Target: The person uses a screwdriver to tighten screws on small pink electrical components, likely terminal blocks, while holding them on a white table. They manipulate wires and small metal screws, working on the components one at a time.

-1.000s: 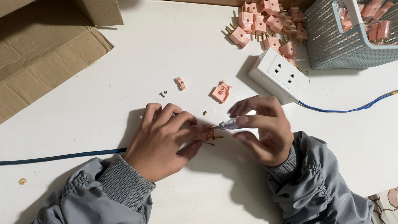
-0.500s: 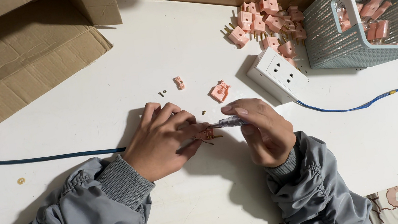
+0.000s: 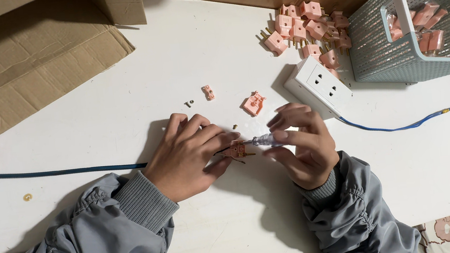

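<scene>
The worktop [image 3: 119,99] is plain white. The plug part [image 3: 237,149] between the hands is salmon pink with brass-coloured metal. Above it lie a pink cover piece [image 3: 254,104] and a smaller pink piece [image 3: 208,92]. The heap of plugs [image 3: 304,28] further up is the same pink, with golden pins. Beside the heap, the socket block [image 3: 318,86] is white and its cable [image 3: 402,123] is blue. The basket [image 3: 398,48] has a pale grey-green mesh pattern. The cardboard [image 3: 28,59] is brown. The sleeves [image 3: 102,244] are grey.
</scene>
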